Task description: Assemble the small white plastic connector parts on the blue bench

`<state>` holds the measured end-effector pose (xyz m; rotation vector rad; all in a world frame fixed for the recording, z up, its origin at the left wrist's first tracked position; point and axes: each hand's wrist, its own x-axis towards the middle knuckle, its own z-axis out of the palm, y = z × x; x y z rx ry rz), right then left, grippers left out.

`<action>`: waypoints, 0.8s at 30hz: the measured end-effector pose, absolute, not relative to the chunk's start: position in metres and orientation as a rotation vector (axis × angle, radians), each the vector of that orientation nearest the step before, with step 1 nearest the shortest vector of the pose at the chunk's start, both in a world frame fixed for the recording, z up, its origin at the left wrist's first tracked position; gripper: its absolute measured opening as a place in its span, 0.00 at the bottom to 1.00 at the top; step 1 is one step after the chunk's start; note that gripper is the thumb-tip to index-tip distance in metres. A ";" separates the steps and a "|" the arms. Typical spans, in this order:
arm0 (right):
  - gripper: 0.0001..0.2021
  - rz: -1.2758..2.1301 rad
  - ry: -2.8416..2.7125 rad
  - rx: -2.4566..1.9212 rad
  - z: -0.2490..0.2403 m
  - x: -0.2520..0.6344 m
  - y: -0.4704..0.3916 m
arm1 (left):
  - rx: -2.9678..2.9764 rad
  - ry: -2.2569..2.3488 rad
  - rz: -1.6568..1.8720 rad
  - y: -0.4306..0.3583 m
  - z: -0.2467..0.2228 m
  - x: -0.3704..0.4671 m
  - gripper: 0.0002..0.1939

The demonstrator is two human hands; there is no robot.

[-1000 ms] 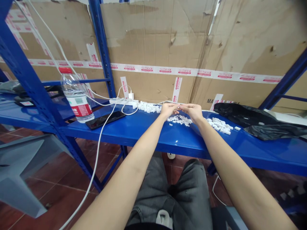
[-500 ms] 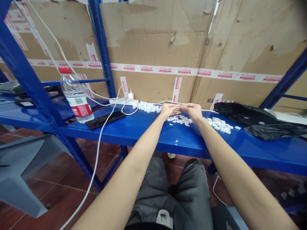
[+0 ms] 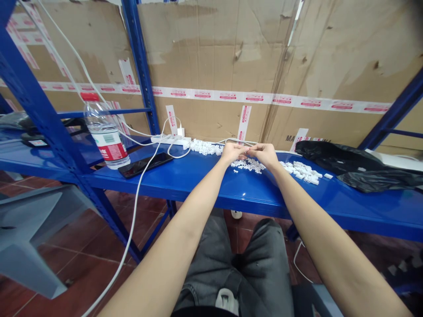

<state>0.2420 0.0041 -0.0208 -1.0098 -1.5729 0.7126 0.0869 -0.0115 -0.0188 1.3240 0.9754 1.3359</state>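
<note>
My left hand (image 3: pixel 232 152) and my right hand (image 3: pixel 263 155) meet fingertip to fingertip above the blue shelf (image 3: pixel 191 178). Both are closed in a pinch, and whatever sits between the fingers is too small and covered to name. Just under them lies a pile of tiny white pieces (image 3: pixel 249 165). Left of my left hand is a heap of small white parts (image 3: pixel 205 147), partly behind that hand. Beyond my right wrist spreads a group of larger white blocks (image 3: pixel 302 171).
A water bottle (image 3: pixel 107 136) with a red cap stands at left beside a black phone (image 3: pixel 145 165). A white power strip (image 3: pixel 172 140) and white cables lie behind. Black plastic bags (image 3: pixel 360 165) rest at right. A grey plastic stool (image 3: pixel 42 233) is on the floor at left.
My right hand has shifted very slightly left, and the fingertips of both hands are pressed closer together. The piles look the same.
</note>
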 end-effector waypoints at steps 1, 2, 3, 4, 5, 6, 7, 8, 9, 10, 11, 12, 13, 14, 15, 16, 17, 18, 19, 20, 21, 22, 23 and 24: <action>0.06 0.660 -1.617 -1.017 -0.021 0.243 0.004 | 1.325 0.978 1.338 -0.012 -0.019 0.087 0.07; 0.06 0.610 -1.653 -1.023 -0.022 0.243 0.004 | 1.326 0.980 1.340 -0.012 -0.019 0.087 0.06; 0.06 0.565 -1.679 -1.029 -0.022 0.243 0.004 | 1.327 0.982 1.341 -0.013 -0.019 0.087 0.05; 0.07 0.526 -1.699 -1.035 -0.023 0.243 0.003 | 1.327 0.982 1.342 -0.013 -0.019 0.087 0.05; 0.07 0.492 -1.712 -1.040 -0.023 0.243 0.002 | 1.327 0.982 1.344 -0.013 -0.019 0.087 0.05; 0.08 0.461 -1.721 -1.044 -0.023 0.243 0.002 | 1.327 0.981 1.347 -0.013 -0.019 0.088 0.04; 0.08 0.431 -1.729 -1.046 -0.022 0.242 0.000 | 1.326 0.980 1.350 -0.013 -0.019 0.088 0.04; 0.08 0.405 -1.735 -1.047 -0.022 0.242 -0.001 | 1.326 0.979 1.352 -0.012 -0.019 0.088 0.04; 0.08 0.387 -1.739 -1.048 -0.022 0.241 -0.002 | 1.326 0.979 1.353 -0.012 -0.019 0.088 0.04; 0.08 0.376 -1.742 -1.047 -0.021 0.241 -0.003 | 1.325 0.980 1.354 -0.011 -0.019 0.088 0.04; 0.08 0.370 -1.743 -1.047 -0.021 0.240 -0.005 | 1.325 0.980 1.353 -0.011 -0.020 0.088 0.04; 0.07 0.365 -1.741 -1.049 -0.020 0.240 -0.006 | 1.324 0.980 1.351 -0.010 -0.020 0.088 0.04; 0.07 0.358 -1.739 -1.051 -0.020 0.239 -0.007 | 1.322 0.979 1.346 -0.010 -0.019 0.088 0.03; 0.06 0.345 -1.739 -1.054 -0.019 0.239 -0.008 | 1.320 0.977 1.341 -0.010 -0.019 0.088 0.02; 0.06 0.329 -1.739 -1.060 -0.019 0.238 -0.008 | 1.317 0.976 1.336 -0.009 -0.019 0.088 0.02; 0.05 0.312 -1.742 -1.066 -0.018 0.238 -0.009 | 1.314 0.974 1.332 -0.009 -0.019 0.089 0.02; 0.04 0.295 -1.748 -1.071 -0.018 0.238 -0.010 | 1.310 0.974 1.330 -0.009 -0.019 0.089 0.03; 0.04 0.282 -1.755 -1.074 -0.017 0.237 -0.010 | 1.305 0.976 1.329 -0.008 -0.019 0.089 0.03; 0.04 0.272 -1.764 -1.075 -0.017 0.237 -0.011 | 1.300 0.979 1.328 -0.008 -0.019 0.089 0.03; 0.04 0.265 -1.774 -1.075 -0.017 0.237 -0.011 | 1.294 0.982 1.328 -0.008 -0.019 0.089 0.02; 0.04 0.263 -1.784 -1.072 -0.016 0.237 -0.011 | 1.289 0.985 1.328 -0.008 -0.019 0.089 0.02; 0.04 0.261 -1.792 -1.069 -0.016 0.237 -0.011 | 1.283 0.988 1.329 -0.008 -0.018 0.089 0.02; 0.04 0.261 -1.796 -1.066 -0.016 0.237 -0.011 | 1.278 0.991 1.330 -0.008 -0.018 0.089 0.02; 0.04 0.260 -1.797 -1.063 -0.016 0.236 -0.011 | 1.273 0.993 1.332 -0.007 -0.018 0.089 0.02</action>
